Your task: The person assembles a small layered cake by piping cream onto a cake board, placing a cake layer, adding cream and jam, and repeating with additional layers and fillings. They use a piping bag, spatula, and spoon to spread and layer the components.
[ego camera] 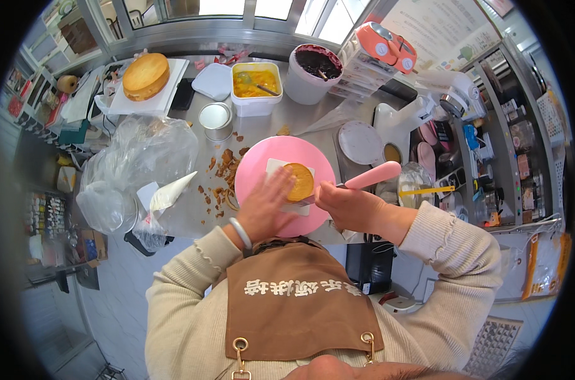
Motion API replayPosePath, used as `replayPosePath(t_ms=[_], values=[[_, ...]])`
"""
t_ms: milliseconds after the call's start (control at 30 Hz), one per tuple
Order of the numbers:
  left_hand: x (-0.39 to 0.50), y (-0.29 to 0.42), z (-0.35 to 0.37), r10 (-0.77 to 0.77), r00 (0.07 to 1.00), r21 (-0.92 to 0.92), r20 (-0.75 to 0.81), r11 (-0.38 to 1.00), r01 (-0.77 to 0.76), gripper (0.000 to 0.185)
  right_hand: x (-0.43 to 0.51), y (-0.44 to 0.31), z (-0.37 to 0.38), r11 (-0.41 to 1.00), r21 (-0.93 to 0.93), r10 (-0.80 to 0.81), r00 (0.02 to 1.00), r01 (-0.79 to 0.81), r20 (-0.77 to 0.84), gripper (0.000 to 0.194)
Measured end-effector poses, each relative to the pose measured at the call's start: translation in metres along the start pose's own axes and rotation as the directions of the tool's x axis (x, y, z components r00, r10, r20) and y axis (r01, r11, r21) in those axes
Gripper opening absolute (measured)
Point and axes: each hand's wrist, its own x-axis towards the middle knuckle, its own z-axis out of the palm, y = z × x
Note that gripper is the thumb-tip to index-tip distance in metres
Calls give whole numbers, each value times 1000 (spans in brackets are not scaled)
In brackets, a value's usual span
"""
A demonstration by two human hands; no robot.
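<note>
A small round golden sponge cake layer [300, 183] rests over a white square board [277, 165] on a pink round turntable [311, 152]. My left hand [271, 202] lies against the cake's left side with its fingers stretched out, slightly blurred. In my right hand [337, 199] is a pink-handled metal spatula or knife [373, 175], its handle pointing to the right. Its blade reaches the cake's lower right edge; whether it has entered the sponge I cannot tell. Brown cake trimmings [225, 166] lie scattered just left of the turntable.
Behind stand a metal can [216, 122], a tub of yellow fruit filling [256, 83] and a bucket of dark filling [316, 71]. A larger sponge cake [146, 77] sits back left. A filled piping bag [171, 192] and clear plastic bags [145, 147] lie left; a glass bowl [415, 183] stands right.
</note>
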Motion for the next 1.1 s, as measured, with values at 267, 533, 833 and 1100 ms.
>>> replayPosePath(t_ms=[267,533,833,1100], values=[[18,-1,25,34,967,201,253,976,-87,107,-78,-33,22,823,299,486,871,-483,70,28],[29,1,16,132,961,179,243,968,-178,109,-116,-136,17,-185,684,866,212,-706,453,46],[42,6,22,72,906,227,416,957,-180,108,-21,-230,35,-829,544,556,94,127,826,33],[10,-23,0,-71,996,64,46,996,68,97,14,-237,65,-931,176,279,317,319,906,35]])
